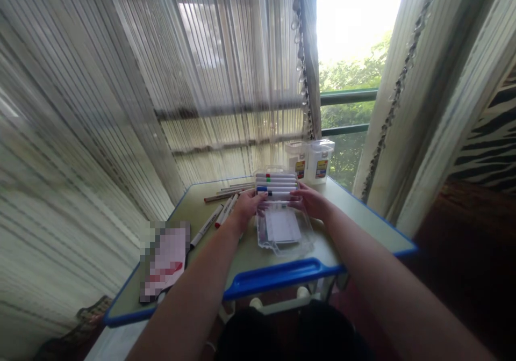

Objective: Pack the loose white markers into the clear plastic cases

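Note:
A clear plastic marker case (264, 237) lies unfolded on the desk, its lid half toward me with a white card (282, 225) visible through it. White markers with red, green, blue and black bands lie side by side in the far half. My left hand (246, 208) is closed at the left side of the case, its thumb by the end of the black-banded marker (282, 193). On the opposite side my right hand (314, 200) grips the case, with its thumb at that marker's other end. The fingers beneath are mostly hidden.
Several loose markers (207, 225) and thin pens or pencils (226, 192) lie left of the case. A blurred-out flat item (167, 264) rests at the desk's left edge. Two clear containers (320, 162) stand at the back. The desk (355, 221) has a blue rim; curtains (226, 81) hang behind.

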A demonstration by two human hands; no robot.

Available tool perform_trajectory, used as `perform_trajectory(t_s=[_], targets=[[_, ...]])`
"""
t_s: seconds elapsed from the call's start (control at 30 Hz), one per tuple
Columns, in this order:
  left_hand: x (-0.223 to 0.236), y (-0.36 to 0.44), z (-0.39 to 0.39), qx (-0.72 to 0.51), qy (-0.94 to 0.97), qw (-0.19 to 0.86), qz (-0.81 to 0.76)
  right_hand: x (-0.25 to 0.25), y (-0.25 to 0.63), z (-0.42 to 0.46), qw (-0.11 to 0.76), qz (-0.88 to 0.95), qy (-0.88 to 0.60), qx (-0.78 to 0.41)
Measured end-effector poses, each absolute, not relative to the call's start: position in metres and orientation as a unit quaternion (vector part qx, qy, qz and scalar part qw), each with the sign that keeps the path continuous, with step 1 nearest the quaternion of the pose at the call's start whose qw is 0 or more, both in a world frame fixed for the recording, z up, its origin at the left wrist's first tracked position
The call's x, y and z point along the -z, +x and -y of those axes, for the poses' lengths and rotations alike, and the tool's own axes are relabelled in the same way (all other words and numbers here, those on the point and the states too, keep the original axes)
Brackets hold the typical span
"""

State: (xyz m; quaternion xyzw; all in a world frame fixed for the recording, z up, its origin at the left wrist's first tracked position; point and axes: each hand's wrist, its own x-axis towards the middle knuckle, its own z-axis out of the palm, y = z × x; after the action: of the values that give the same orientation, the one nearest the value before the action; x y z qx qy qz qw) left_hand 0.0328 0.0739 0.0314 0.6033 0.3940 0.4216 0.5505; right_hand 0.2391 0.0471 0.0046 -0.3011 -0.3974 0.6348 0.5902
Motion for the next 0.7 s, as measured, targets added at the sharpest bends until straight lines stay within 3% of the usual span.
perform_trajectory(t_s=[0.27,0.33,0.5,0.7], targets=[[-0.031,0.031,-0.077,-0.433,0.613,0.522,-0.406,-0.008,0.240,-0.046,0.625,0.368,-0.319,-0.610],[-0.027,0.028,-0.082,-0.454,0.636,0.443,-0.439,-0.007,0.247,-0.049,0.632,0.336,-0.348,-0.606],[-0.020,0.019,-0.089,-0.407,0.759,0.113,-0.495,-0.006,0.264,-0.051,0.613,0.266,-0.395,-0.630],[-0.019,0.017,-0.083,-0.262,0.819,-0.001,-0.511,-0.005,0.267,-0.051,0.573,0.275,-0.384,-0.670]])
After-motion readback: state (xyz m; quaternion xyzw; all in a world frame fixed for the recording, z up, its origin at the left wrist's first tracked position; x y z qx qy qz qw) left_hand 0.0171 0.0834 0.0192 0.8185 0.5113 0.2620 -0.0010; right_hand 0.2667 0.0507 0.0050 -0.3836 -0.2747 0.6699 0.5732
